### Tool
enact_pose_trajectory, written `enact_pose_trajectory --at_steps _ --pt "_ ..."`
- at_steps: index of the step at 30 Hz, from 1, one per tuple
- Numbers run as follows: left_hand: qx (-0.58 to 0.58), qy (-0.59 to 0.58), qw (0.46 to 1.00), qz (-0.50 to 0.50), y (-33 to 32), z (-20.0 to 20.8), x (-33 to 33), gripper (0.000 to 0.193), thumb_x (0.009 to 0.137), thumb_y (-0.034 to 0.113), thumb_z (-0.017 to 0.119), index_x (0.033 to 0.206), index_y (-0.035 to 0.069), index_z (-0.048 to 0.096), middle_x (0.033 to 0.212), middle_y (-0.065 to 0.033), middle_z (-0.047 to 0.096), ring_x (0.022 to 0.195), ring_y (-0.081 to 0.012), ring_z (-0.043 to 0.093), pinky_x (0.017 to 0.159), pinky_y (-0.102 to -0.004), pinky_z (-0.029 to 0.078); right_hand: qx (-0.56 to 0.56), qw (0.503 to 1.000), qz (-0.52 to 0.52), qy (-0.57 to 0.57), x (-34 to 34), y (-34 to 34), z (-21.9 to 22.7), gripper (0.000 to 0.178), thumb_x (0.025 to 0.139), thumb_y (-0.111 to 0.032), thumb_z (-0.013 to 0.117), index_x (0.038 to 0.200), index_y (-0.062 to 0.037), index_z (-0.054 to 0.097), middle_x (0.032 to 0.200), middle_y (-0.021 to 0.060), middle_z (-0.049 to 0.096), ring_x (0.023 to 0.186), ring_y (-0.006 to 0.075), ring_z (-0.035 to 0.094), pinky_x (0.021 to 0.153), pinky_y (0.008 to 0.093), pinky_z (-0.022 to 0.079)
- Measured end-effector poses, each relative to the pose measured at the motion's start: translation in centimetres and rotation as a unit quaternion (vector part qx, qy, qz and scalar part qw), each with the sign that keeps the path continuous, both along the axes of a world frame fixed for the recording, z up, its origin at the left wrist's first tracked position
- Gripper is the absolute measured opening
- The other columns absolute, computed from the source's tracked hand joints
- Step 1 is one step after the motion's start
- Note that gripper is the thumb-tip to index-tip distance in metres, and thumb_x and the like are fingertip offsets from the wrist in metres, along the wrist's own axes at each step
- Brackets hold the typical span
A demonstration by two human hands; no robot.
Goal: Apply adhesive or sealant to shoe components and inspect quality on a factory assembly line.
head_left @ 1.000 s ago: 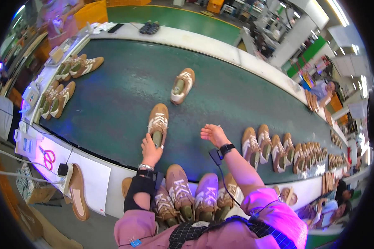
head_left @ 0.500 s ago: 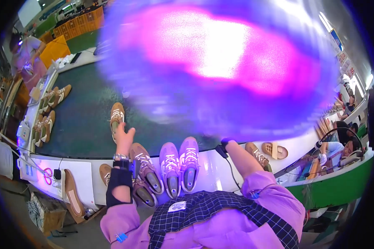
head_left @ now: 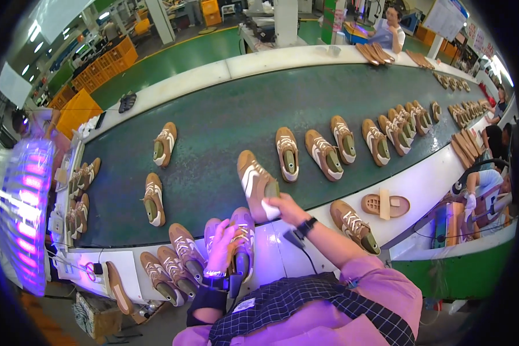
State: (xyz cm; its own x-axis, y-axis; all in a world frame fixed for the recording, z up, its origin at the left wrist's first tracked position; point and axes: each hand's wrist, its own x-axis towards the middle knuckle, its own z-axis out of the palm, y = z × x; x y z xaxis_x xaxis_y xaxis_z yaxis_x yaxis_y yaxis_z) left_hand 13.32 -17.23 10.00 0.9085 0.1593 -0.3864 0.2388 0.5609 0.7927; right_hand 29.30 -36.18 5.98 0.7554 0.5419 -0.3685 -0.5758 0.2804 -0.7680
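My right hand (head_left: 285,209) grips a brown sneaker (head_left: 255,183) with white stripes by its heel, tilted over the near edge of the dark green conveyor belt (head_left: 213,138). Nearer to me, my left hand (head_left: 222,247) is over a pair of sneakers (head_left: 243,230) tinted purple by light; its fingers look stretched out, though slightly blurred. Left of that hand, several more brown sneakers, including a laced one (head_left: 185,245), stand in a row on the white ledge. A sneaker (head_left: 154,199) on the belt lies farther left, with another (head_left: 165,144) beyond it.
Several sneakers (head_left: 376,142) line the belt's right side. On the near ledge lie a sneaker (head_left: 354,225), a tan sole (head_left: 395,206) and, farther left, another sole (head_left: 118,285). A glowing purple lamp panel (head_left: 26,216) is at far left. Co-workers are around the line.
The glowing purple panel has swung from in front of me to the far left. My left hand has left the belt sneaker for the front pair; my right hand now shows holding a sneaker.
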Motion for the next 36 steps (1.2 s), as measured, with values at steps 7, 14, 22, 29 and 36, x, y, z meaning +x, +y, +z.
enact_pose_trajectory --at_steps 7,14,22,29,36 --pt "-0.316 -0.143 0.933 0.091 -4.6 -2.2 4.0 0.066 0.089 0.043 0.057 0.137 0.004 0.032 0.131 -0.0151 0.047 0.118 -0.0304 0.049 0.103 -0.0448 0.039 -0.197 0.889 0.024 -0.414 2.9 -4.4 4.3 0.046 0.078 -0.032 0.072 0.110 -0.0021 0.058 0.100 0.0109 0.063 0.092 0.0195 0.061 0.083 0.0340 0.048" --pt "-0.222 -0.117 0.961 0.116 -2.6 -2.5 0.2 0.080 0.075 0.047 0.071 0.134 0.005 0.037 0.123 -0.0201 0.052 0.113 -0.0362 0.052 0.097 -0.0519 0.042 -0.519 0.798 -0.134 -0.276 16.5 -2.6 -4.3 0.075 0.062 -0.034 0.079 0.116 0.0033 0.044 0.109 0.0263 0.058 0.104 0.0399 0.057 0.091 0.0415 0.045" --pt "-0.184 -0.091 0.975 0.086 -0.7 -2.5 -4.2 0.095 0.077 0.063 0.053 0.135 -0.008 0.029 0.123 -0.0290 0.049 0.111 -0.0411 0.053 0.094 -0.0495 0.044 -0.088 0.990 -0.110 0.002 16.2 -5.8 -5.8 0.036 0.070 -0.015 0.068 0.102 -0.0007 0.057 0.093 0.0111 0.064 0.083 0.0234 0.064 0.076 0.0352 0.052" --pt "-0.342 -0.079 0.934 -0.070 -0.3 0.5 -4.6 0.104 0.066 0.064 0.058 0.139 -0.004 0.027 0.130 -0.0260 0.044 0.118 -0.0373 0.048 0.097 -0.0457 0.042 0.176 0.978 0.067 0.090 0.8 -8.7 3.3 0.084 0.057 -0.026 0.058 0.132 0.0057 0.037 0.117 0.0286 0.054 0.098 0.0412 0.059 0.085 0.0472 0.051" --pt "-0.271 -0.216 0.933 -0.098 -0.7 4.6 -4.6 0.086 0.074 0.058 0.057 0.136 0.002 0.036 0.128 -0.0219 0.049 0.116 -0.0350 0.050 0.096 -0.0470 0.043 0.102 0.988 0.119 -0.015 -6.8 -4.7 10.9 0.090 0.051 -0.014 0.062 0.137 -0.0014 0.037 0.122 0.0093 0.054 0.113 0.0227 0.051 0.100 0.0309 0.037"
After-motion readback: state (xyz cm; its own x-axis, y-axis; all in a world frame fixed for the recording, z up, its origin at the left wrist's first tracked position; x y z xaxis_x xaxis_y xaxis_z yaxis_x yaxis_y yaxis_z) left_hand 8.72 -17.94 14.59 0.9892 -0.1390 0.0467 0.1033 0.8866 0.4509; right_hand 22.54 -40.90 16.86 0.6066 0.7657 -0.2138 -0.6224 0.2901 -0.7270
